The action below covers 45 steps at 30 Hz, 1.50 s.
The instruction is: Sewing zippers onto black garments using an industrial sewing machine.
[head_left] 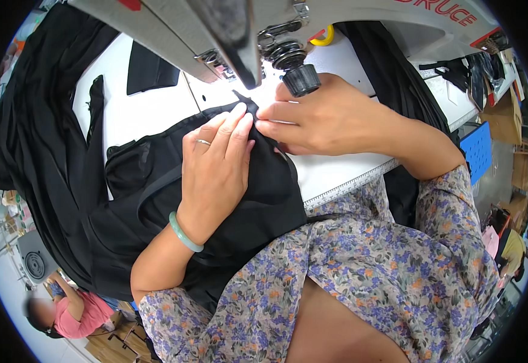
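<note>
Black garment cloth [173, 212] lies over the white sewing table and down toward my lap. Its upper edge reaches close to the brightly lit needle area of a sewing machine [227, 36]. My left hand [215, 163], with a ring and a pale green bangle [185, 233], presses its fingers together on the cloth's edge. Beside it, my right hand [324, 118] pinches the same edge, fingers curled in; its fingertips are partly hidden. The two hands nearly meet. The needle itself is lost in glare and behind the machine's parts.
More black cloth [34, 121] is heaped at the left, and another length [385, 66] hangs at the right. A ruler strip [355, 184] edges the table [330, 163]. A cut black piece [152, 69] lies behind. A person in pink [85, 314] is at lower left.
</note>
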Each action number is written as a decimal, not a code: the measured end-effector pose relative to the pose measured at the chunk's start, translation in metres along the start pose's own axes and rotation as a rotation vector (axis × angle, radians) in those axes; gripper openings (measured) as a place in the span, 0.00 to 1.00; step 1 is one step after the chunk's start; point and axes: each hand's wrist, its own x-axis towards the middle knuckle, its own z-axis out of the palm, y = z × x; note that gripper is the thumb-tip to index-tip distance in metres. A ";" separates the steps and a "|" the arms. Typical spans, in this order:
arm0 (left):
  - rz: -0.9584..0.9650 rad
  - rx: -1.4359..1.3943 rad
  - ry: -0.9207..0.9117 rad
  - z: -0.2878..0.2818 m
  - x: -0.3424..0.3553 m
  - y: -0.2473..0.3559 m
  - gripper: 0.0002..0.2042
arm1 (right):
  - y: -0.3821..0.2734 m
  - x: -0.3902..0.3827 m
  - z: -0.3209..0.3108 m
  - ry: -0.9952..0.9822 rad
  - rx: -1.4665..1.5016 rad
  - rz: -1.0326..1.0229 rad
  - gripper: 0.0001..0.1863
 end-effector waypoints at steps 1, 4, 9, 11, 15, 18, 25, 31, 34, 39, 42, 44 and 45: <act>0.000 0.005 0.000 0.000 0.000 0.000 0.17 | -0.001 0.001 0.006 0.078 -0.043 0.008 0.17; 0.000 0.006 0.000 -0.001 0.000 -0.001 0.16 | -0.002 0.003 0.019 0.132 0.002 0.069 0.16; -0.006 -0.004 0.010 -0.001 0.000 -0.002 0.16 | 0.001 0.005 0.022 0.110 -0.048 0.050 0.14; 0.002 0.001 0.022 0.000 0.000 -0.002 0.17 | 0.001 0.005 0.019 0.091 -0.061 0.038 0.14; -0.002 -0.026 0.034 -0.003 0.004 -0.009 0.14 | -0.001 0.006 0.015 0.012 -0.117 0.052 0.14; -0.021 0.024 0.100 -0.004 0.010 -0.022 0.06 | -0.002 0.008 0.016 0.031 -0.098 0.040 0.14; -0.104 -0.081 0.052 -0.001 0.015 -0.035 0.10 | -0.002 0.008 0.014 -0.009 -0.086 0.060 0.13; -0.010 -0.165 0.046 0.000 0.016 -0.040 0.20 | -0.003 0.007 0.012 -0.007 -0.116 0.090 0.15; 0.010 -0.174 0.064 0.003 0.017 -0.041 0.20 | -0.002 0.008 0.012 0.006 -0.114 0.103 0.15; 0.000 -0.188 0.078 0.006 0.019 -0.043 0.19 | 0.001 0.012 0.011 -0.058 -0.042 0.142 0.14; 0.004 -0.175 0.088 0.006 0.020 -0.043 0.18 | 0.002 0.013 0.010 -0.106 -0.013 0.166 0.15; 0.020 -0.171 0.089 0.007 0.020 -0.044 0.18 | 0.000 0.013 0.009 -0.119 -0.023 0.172 0.15; 0.016 -0.171 0.093 0.007 0.020 -0.044 0.18 | -0.001 0.012 0.008 -0.095 -0.005 0.185 0.16</act>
